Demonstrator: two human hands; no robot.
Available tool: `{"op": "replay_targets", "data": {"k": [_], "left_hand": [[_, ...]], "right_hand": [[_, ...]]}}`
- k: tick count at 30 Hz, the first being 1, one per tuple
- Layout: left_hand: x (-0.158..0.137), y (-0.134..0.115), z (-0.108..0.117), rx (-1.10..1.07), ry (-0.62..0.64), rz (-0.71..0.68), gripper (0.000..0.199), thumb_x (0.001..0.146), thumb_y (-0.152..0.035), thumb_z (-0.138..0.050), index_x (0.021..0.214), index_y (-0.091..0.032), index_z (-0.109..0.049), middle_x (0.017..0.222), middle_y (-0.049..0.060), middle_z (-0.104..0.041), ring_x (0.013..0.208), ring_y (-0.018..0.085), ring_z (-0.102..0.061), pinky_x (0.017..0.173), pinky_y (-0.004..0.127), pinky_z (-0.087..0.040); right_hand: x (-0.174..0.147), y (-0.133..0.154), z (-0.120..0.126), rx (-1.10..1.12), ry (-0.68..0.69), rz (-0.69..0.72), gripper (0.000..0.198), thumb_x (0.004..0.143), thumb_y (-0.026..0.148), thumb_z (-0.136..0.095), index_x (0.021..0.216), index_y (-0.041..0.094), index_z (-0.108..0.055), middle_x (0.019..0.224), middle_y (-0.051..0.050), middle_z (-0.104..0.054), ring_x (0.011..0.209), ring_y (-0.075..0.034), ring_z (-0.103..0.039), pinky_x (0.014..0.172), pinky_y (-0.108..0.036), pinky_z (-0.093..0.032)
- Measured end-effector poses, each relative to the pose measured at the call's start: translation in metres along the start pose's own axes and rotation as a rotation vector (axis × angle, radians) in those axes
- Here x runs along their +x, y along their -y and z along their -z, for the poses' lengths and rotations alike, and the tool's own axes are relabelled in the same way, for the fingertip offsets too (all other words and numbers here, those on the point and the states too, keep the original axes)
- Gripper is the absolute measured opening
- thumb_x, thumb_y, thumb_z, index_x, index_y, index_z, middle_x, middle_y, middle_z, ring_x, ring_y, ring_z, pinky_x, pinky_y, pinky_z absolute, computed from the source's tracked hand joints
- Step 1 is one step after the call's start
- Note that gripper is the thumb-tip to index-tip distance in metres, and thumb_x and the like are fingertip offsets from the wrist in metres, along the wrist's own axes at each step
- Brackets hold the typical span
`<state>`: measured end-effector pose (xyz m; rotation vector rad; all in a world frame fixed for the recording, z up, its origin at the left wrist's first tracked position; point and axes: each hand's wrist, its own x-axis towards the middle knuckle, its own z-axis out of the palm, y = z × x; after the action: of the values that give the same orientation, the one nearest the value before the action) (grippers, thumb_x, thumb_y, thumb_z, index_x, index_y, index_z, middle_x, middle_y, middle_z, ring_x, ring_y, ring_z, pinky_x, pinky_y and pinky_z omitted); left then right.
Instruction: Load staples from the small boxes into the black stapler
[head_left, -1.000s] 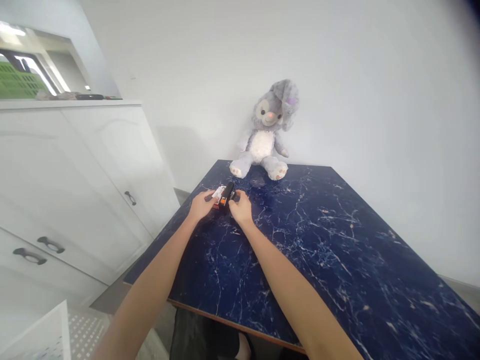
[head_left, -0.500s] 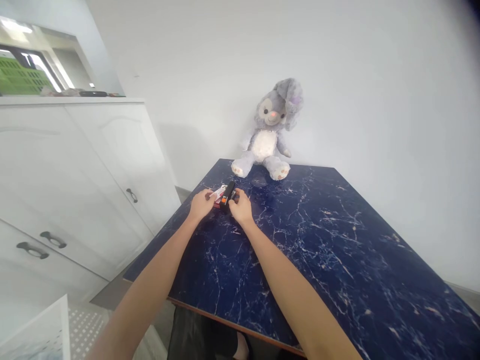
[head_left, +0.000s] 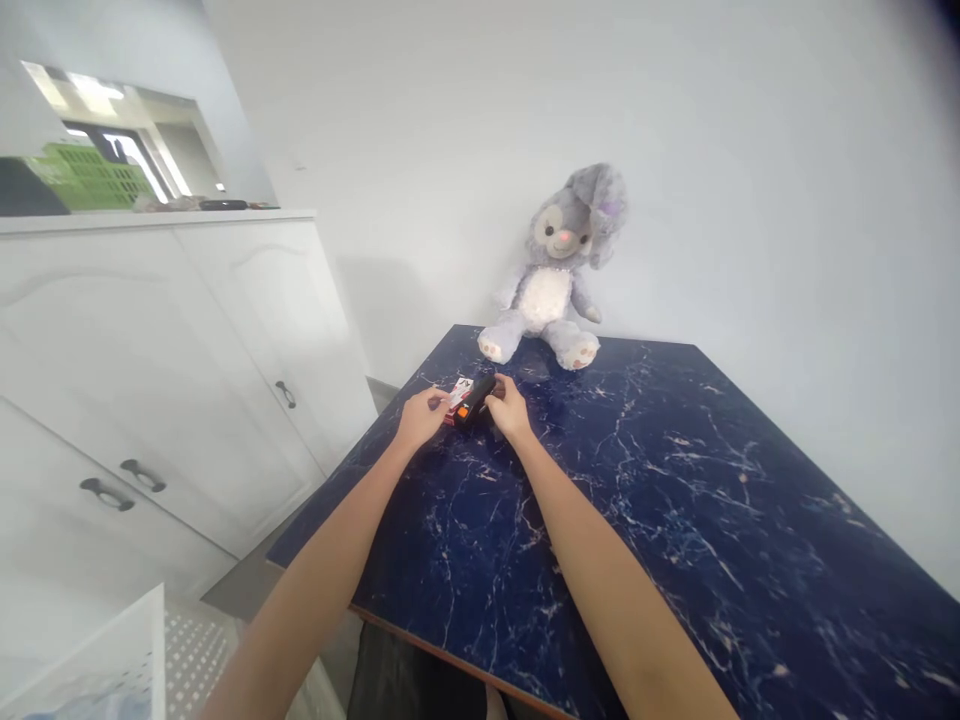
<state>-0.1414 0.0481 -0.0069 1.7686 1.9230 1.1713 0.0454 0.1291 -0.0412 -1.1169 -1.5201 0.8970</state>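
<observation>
A black stapler with an orange patch at its near end is on the table, slanting away from me. Close against its left side is a small red-and-white box, partly covered by the stapler. My left hand has its fingers curled with the tips at the box's left edge, pinching it. Thumb and fingers of my right hand close on the stapler's right side. Its underside is hidden from me.
The blue marbled table stands against a white wall. A grey plush rabbit sits at its back edge. To the left are white cabinets with a green crate above. A white perforated basket is at lower left.
The view has shifted, so everything appears slightly lower and further right. More of the box's white printed top shows between my hands. Both hands stay at the stapler and box.
</observation>
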Motion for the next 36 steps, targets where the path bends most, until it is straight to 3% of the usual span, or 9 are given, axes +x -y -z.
{"op": "replay_targets", "data": {"k": [10,15,18,24,26,29,31,34,36], "left_hand": [[-0.001,-0.001,-0.005,0.216,-0.024,-0.136,0.033,0.088,-0.036,-0.061,0.114,-0.018,-0.073,0.123,0.012,-0.07,0.113,0.027,-0.066,0.102,0.038,-0.047],[-0.001,0.0,-0.005,0.246,-0.009,-0.158,0.032,0.09,-0.04,-0.059,0.109,-0.018,-0.074,0.125,0.011,-0.07,0.12,0.028,-0.062,0.107,0.038,-0.043],[-0.003,-0.002,-0.003,0.223,-0.041,-0.139,0.038,0.09,-0.039,-0.058,0.119,-0.017,-0.071,0.128,0.013,-0.068,0.121,0.029,-0.061,0.109,0.04,-0.042],[0.004,0.01,-0.002,0.062,0.149,-0.064,0.054,0.088,-0.042,-0.06,0.139,-0.022,-0.058,0.145,0.011,-0.056,0.138,0.03,-0.047,0.115,0.044,-0.032],[0.007,0.017,-0.003,0.032,0.181,-0.073,0.058,0.086,-0.046,-0.064,0.14,-0.025,-0.058,0.144,0.009,-0.057,0.137,0.029,-0.048,0.116,0.043,-0.032],[0.01,0.023,-0.005,-0.002,0.167,-0.057,0.065,0.082,-0.051,-0.068,0.141,-0.025,-0.057,0.146,0.009,-0.056,0.138,0.03,-0.048,0.116,0.04,-0.031],[0.011,0.024,-0.004,-0.034,0.168,-0.013,0.073,0.08,-0.054,-0.07,0.144,-0.023,-0.053,0.151,0.011,-0.05,0.141,0.031,-0.045,0.117,0.04,-0.03],[0.013,0.023,-0.002,-0.084,0.17,0.072,0.086,0.074,-0.056,-0.076,0.147,-0.02,-0.049,0.154,0.015,-0.045,0.141,0.033,-0.044,0.116,0.041,-0.031],[0.014,0.022,-0.001,-0.108,0.157,0.11,0.089,0.07,-0.056,-0.08,0.144,-0.017,-0.051,0.153,0.017,-0.046,0.14,0.034,-0.045,0.115,0.042,-0.033]], "right_hand": [[-0.011,0.009,0.007,-0.143,-0.073,-0.006,0.033,0.073,0.02,-0.049,0.102,0.019,-0.065,0.096,-0.004,-0.072,0.089,-0.02,-0.066,0.09,-0.033,-0.051],[-0.019,0.013,0.011,-0.204,-0.05,0.022,0.031,0.072,0.016,-0.054,0.101,0.019,-0.066,0.104,-0.006,-0.071,0.1,-0.022,-0.065,0.097,-0.036,-0.047],[-0.025,0.013,0.022,-0.225,0.021,0.04,0.033,0.074,0.017,-0.059,0.107,0.02,-0.064,0.106,-0.006,-0.072,0.102,-0.022,-0.066,0.098,-0.036,-0.047],[-0.035,0.005,0.056,-0.195,0.169,0.132,0.033,0.073,0.033,-0.071,0.104,0.022,-0.066,0.089,0.0,-0.071,0.083,-0.019,-0.066,0.087,-0.036,-0.052],[-0.036,0.003,0.06,-0.186,0.15,0.139,0.028,0.074,0.031,-0.068,0.099,0.022,-0.067,0.087,0.0,-0.071,0.082,-0.019,-0.066,0.087,-0.036,-0.052],[-0.035,-0.001,0.061,-0.082,0.1,0.123,0.039,0.07,0.021,-0.061,0.109,0.022,-0.066,0.101,-0.003,-0.072,0.094,-0.02,-0.067,0.093,-0.035,-0.051],[-0.033,-0.003,0.064,0.012,-0.035,0.069,0.044,0.07,0.019,-0.054,0.113,0.02,-0.065,0.109,-0.005,-0.072,0.102,-0.021,-0.066,0.097,-0.035,-0.049],[-0.032,-0.003,0.07,0.045,-0.267,-0.054,0.037,0.076,0.022,-0.043,0.103,0.02,-0.068,0.106,-0.007,-0.073,0.103,-0.023,-0.065,0.099,-0.037,-0.048],[-0.033,-0.002,0.073,0.008,-0.288,-0.075,0.034,0.079,0.023,-0.04,0.096,0.021,-0.07,0.104,-0.006,-0.073,0.102,-0.024,-0.065,0.099,-0.038,-0.046]]}}
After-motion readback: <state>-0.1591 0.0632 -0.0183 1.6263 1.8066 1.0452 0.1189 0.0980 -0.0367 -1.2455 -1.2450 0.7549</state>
